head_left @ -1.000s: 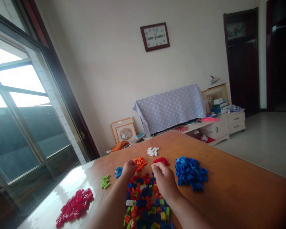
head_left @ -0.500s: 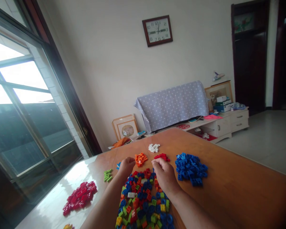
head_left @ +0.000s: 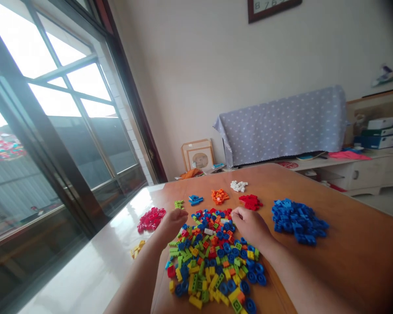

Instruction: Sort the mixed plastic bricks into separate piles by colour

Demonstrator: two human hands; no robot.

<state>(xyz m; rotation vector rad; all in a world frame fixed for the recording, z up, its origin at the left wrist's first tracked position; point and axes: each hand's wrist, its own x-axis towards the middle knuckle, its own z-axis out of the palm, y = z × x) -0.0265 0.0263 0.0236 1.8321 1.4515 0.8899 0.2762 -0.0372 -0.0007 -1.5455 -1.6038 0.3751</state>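
Note:
A big mixed pile of small plastic bricks in blue, green, yellow, red and orange lies on the wooden table in front of me. My left hand rests at the pile's far left edge with its fingers curled in. My right hand sits at the pile's far right edge, fingers bent down onto the bricks. What either hand holds is hidden. Sorted heaps lie beyond: blue, red, orange, white, light blue, green.
A heap of dark red bricks and a few yellow ones lie on the glossy left part of the table. A large window runs along the left. A cloth-covered object and a low cabinet stand by the far wall.
The view has tilted down and swung left, so more of the mixed pile shows. Both hands stay at the far edge of the pile, now a little wider apart.

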